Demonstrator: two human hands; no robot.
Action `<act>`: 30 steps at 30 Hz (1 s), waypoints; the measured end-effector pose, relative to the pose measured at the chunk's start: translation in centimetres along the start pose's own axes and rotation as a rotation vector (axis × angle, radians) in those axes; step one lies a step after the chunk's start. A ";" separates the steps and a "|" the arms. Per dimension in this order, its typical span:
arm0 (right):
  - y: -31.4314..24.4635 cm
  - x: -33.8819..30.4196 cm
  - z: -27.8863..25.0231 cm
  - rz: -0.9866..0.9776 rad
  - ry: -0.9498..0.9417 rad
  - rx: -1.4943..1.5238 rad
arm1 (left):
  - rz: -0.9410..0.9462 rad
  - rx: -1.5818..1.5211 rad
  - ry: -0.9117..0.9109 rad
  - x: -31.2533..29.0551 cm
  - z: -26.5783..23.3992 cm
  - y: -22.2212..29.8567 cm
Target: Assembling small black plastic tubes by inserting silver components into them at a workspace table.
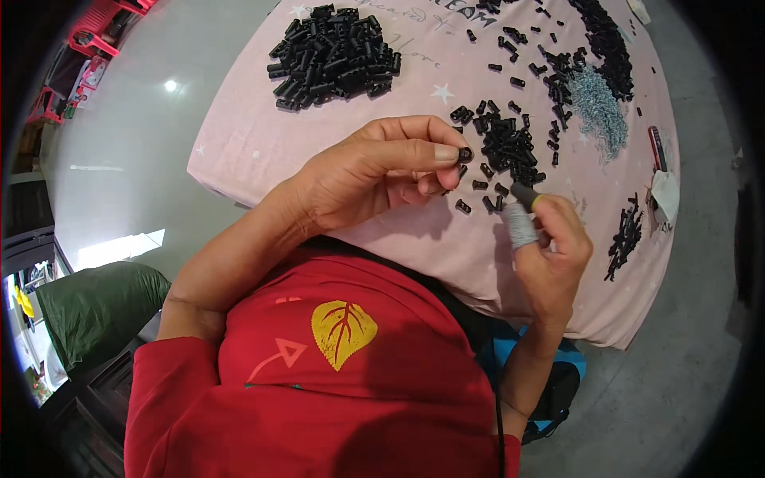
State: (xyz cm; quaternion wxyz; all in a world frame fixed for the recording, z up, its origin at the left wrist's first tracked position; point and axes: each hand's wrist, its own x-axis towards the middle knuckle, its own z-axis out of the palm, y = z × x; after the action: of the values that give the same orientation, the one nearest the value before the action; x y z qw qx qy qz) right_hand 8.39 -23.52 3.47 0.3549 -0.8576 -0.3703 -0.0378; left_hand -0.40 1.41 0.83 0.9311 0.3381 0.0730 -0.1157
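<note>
Hands (370, 166): two
Short black plastic tubes (335, 62): dozens, uncountable
Small blue-grey metallic-looking pieces (598, 111): one heap, uncountable
Slim black sticks (625, 239): one bunch, uncountable
Slender red-and-black tool (657, 149): one

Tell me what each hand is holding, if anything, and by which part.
The left hand pinches a small black piece by its left side; its right side sticks out. Whether the right hand holds anything cannot be told.

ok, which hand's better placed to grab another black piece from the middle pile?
Probably the right hand: its covered fingers are by the middle pile, while the left hand pinches a black piece.
</note>
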 end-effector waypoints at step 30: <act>-2.2 0.5 1.7 -0.149 0.052 0.079 | 0.002 0.123 -0.161 0.8 -0.8 -1.5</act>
State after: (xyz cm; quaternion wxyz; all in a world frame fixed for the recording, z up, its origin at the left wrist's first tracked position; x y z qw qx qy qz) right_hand 6.94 -21.05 3.63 0.3941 -0.8118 -0.4249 -0.0717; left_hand -0.08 0.65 -0.84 0.9115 0.3845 -0.0096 -0.1460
